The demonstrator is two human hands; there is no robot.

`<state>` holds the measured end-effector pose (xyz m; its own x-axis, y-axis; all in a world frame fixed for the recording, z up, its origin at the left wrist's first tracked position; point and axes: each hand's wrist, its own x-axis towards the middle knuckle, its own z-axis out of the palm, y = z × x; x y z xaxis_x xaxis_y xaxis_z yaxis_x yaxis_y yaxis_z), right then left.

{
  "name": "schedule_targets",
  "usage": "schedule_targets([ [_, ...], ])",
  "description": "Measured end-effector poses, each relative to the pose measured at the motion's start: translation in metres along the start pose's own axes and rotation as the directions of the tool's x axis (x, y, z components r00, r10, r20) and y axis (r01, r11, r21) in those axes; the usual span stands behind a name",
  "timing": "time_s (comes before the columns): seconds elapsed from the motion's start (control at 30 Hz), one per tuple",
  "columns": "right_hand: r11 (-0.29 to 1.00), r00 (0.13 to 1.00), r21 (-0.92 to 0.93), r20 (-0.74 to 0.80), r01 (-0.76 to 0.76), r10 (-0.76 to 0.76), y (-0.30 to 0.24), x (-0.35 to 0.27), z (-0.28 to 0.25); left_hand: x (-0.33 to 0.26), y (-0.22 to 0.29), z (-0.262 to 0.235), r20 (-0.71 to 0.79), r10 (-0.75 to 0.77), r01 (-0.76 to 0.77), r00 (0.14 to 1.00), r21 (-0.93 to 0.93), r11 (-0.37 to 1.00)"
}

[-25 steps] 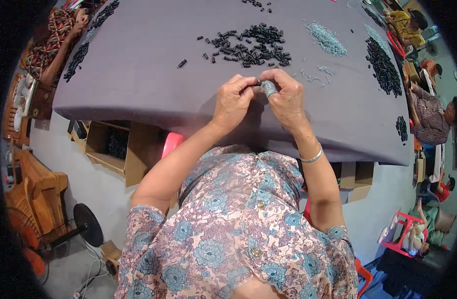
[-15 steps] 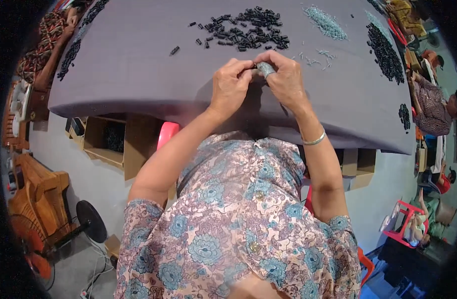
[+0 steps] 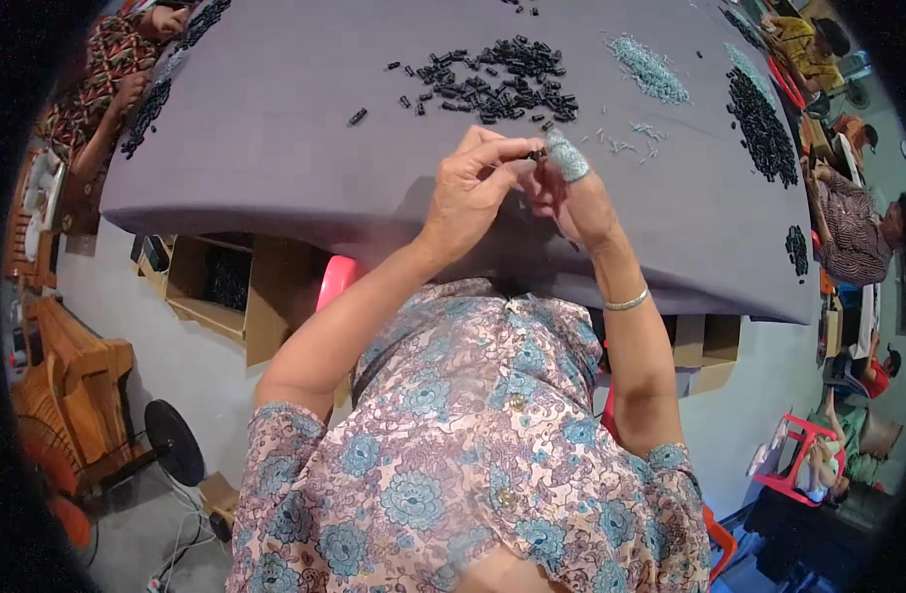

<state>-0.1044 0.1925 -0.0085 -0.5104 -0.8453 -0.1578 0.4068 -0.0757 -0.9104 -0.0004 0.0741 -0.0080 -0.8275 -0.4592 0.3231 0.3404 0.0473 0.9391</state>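
Head view: black piece [image 3: 536, 154] pinched between left fingers [image 3: 499, 151]; right fingers [image 3: 568, 158] just beside it, cannot tell if gripping.

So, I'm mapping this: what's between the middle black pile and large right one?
In the head view: a grey pile, loose grey pieces, one black piece.

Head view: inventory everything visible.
Table: one, grey cloth, centre
Loose pieces: many, black, table's middle and sides
Thin pieces: many, bluish, right of middle
Cardboard boxes: several, brown, below table
Standing fan: one, black and orange, lower left
Wooden furniture: uncounted, brown, left
Chairs: several, red, right
People: several, mixed colours, both sides
Bracelet: one, silvery, right wrist
Floral garment: one, pinkish, lower centre
Left hand: one, centre, pinching a black piece
Right hand: one, blurred, centre, wearing grey finger wrap
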Motion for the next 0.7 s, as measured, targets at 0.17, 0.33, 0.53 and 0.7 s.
schedule_targets([
  [0.17,0.989,0.996,0.148,0.084,-0.019,0.006,-0.004,-0.01,0.007,-0.004,0.0,0.007,0.018,0.027,-0.025,0.999,-0.057,0.998],
  [0.33,0.931,0.997,0.364,-0.064,-0.018,0.044,0.011,-0.006,0.012,-0.006,0.005,0.013,-0.039,0.028,-0.032,0.999,-0.097,0.995],
  [0.53,0.951,0.996,0.305,-0.063,-0.041,0.063,0.012,0.002,0.014,-0.004,-0.007,0.01,-0.088,-0.019,0.013,0.996,-0.072,0.997],
  [0.7,0.99,0.999,0.131,-0.024,-0.044,0.047,0.004,0.001,0.021,0.017,0.0,-0.016,-0.21,0.125,-0.059,0.97,0.297,0.953],
])
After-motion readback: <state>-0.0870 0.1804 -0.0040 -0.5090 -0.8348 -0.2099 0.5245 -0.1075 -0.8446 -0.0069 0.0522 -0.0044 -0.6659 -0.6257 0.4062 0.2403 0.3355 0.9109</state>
